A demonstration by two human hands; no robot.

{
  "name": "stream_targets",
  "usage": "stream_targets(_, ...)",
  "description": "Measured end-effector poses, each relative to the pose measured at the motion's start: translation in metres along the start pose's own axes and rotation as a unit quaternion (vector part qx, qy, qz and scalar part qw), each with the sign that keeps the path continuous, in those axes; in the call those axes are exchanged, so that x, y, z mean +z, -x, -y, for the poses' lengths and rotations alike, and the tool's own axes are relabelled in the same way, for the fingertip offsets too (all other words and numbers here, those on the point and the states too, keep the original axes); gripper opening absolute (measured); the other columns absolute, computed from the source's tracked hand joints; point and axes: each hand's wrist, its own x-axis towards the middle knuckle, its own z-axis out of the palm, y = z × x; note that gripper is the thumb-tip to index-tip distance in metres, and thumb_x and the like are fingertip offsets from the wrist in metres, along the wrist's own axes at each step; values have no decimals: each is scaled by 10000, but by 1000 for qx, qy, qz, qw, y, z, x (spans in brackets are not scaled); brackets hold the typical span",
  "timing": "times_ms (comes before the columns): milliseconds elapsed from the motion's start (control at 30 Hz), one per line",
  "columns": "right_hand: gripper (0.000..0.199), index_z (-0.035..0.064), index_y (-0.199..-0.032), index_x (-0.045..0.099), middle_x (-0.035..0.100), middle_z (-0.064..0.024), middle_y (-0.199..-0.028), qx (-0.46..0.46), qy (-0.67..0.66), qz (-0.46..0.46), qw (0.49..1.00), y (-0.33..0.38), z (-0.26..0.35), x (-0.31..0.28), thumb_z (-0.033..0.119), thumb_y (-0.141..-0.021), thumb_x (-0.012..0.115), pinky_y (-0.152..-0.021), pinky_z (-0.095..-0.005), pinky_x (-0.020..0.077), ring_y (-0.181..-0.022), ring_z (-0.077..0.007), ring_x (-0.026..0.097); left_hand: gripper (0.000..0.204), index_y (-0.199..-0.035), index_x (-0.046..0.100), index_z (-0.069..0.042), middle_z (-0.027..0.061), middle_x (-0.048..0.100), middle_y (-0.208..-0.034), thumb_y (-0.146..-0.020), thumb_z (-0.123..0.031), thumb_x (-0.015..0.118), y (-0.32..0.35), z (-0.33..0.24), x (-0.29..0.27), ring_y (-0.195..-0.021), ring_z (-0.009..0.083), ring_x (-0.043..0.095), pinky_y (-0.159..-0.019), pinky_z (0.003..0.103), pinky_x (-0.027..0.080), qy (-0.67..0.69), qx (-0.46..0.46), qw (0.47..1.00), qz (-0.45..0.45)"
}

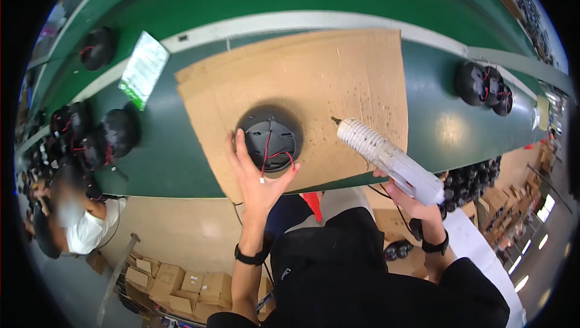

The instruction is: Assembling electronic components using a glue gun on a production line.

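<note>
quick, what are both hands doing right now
Left hand: open, fingers spread against the round black housing on the cardboard sheet.
Right hand: closed around the white glue gun.

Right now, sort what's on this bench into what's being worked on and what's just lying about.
In hand:
round black housing with red wires, touched by left hand
white glue gun, held in right hand
brown cardboard sheet

Lying about:
other black housings
green-and-white sheet

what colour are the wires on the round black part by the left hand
Red, with a thin white one, on the round black plastic housing touched by the left hand; head view.
</note>
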Motion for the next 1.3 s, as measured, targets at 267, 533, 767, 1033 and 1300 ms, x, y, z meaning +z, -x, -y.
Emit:
stream_targets(267,398,-32,-1095,663,701,-196,-1005,-48,140,-4,989,25,-17,4,136,-739,719,-776,-378,546,-869,-367,698,807,-1344,591,-36,255,515,-1350,-602,-220,853,-53,21,-53,-1246,439,516,-1036,489,448,119,206,966,97)
stream_targets(533,278,-5,-1010,678,708,-211,-1043,-27,196,57,979,-16,33,51,110,-765,739,-739,-341,565,-856,-320,728,235,-956,763,-17,34,658,-891,-722,3,775,-130,26,-33,-744,125,577,-633,265,441,92,361,898,233)
stream_targets(767,325,-25,-1022,671,695,-189,-1029,-117,241,59,962,-45,32,70,156,-764,749,-669,-341,581,-809,-308,726,59,-881,747,-18,-32,634,-726,-861,-73,752,-129,32,-19,-629,20,499,-537,199,311,251,131,921,268)
stream_targets(1033,307,-13,-992,678,679,-169,-955,-134,305,42,942,-52,52,79,148,-746,767,-628,-336,580,-747,-287,718,54,-882,750,-34,-54,611,-710,-877,-88,750,-130,27,-18,-612,3,471,-524,197,285,228,161,931,235)
stream_targets(1300,277,-6,-948,666,663,-144,-876,-122,317,48,939,-52,47,81,135,-737,776,-568,-340,568,-698,-265,704,46,-909,747,-35,-58,615,-733,-876,-64,732,-128,33,-21,-627,0,462,-537,191,292,204,162,936,238)
